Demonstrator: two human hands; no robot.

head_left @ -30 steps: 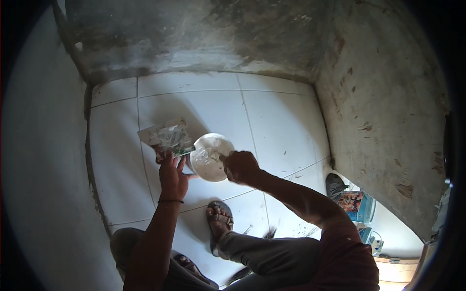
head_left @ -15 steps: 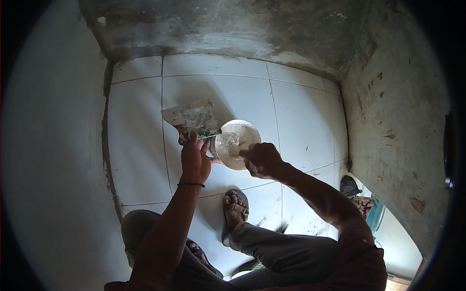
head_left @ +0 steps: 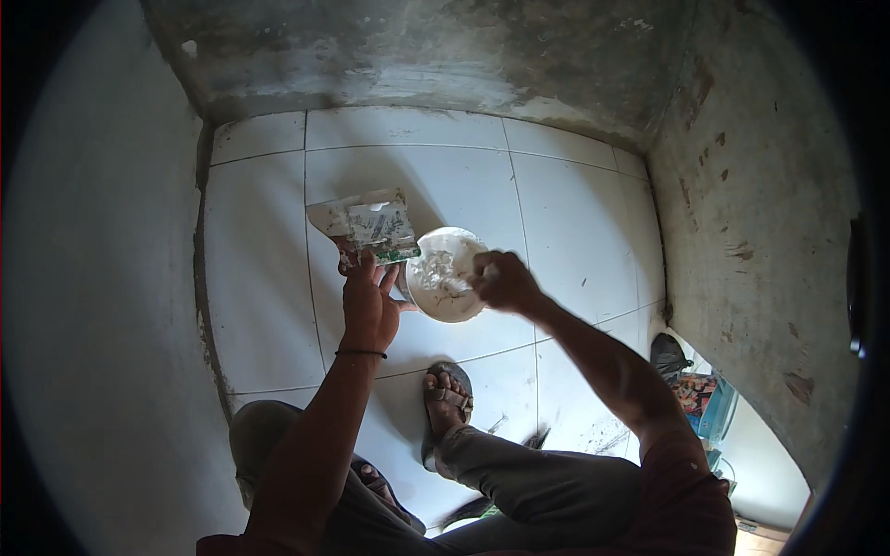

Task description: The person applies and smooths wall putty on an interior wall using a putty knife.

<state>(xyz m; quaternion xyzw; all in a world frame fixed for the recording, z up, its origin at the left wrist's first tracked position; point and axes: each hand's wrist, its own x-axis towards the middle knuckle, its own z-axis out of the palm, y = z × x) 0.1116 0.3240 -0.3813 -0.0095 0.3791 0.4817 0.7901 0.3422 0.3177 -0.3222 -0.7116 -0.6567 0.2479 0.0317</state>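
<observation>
My left hand [head_left: 371, 310] grips a flat, plaster-smeared board [head_left: 366, 222] by its near edge, with some fingers reaching against the round white bucket [head_left: 436, 296] standing on the tiles. The bucket holds a lumpy white paste. My right hand [head_left: 501, 280] is closed over the bucket's right part, apparently around a tool that it mostly hides; I cannot make the tool out. The board sits just left of the bucket's opening.
Stained walls [head_left: 436, 56] enclose the white tiled floor [head_left: 575, 241] on three sides. My sandalled foot [head_left: 450, 398] is below the bucket. At the lower right are a dark bag [head_left: 666, 357] and a blue container [head_left: 716, 412].
The whole view has shifted, putting the bucket higher and further right in the picture. Over the last half second my right hand has moved upward within the bucket, and the paste's surface looks different.
</observation>
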